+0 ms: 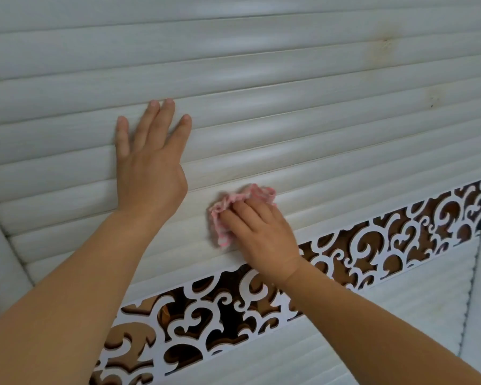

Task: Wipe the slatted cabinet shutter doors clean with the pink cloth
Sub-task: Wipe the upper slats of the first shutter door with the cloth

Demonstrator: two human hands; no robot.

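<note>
White rounded slats of the shutter door (289,112) fill nearly the whole frame, running slightly uphill toward the right. Across the lower half runs a white scrollwork band (372,245) with brown showing through its cut-outs. At centre left, the left hand (147,168) lies flat against the slats, fingers straight and slightly spread, holding nothing. Just right of and below it, the right hand (258,232) presses the bunched pink cloth (228,209) onto a slat just above the band, its fingers bent over the cloth. Faint yellowish stains (383,45) mark the slats at upper right
</note>
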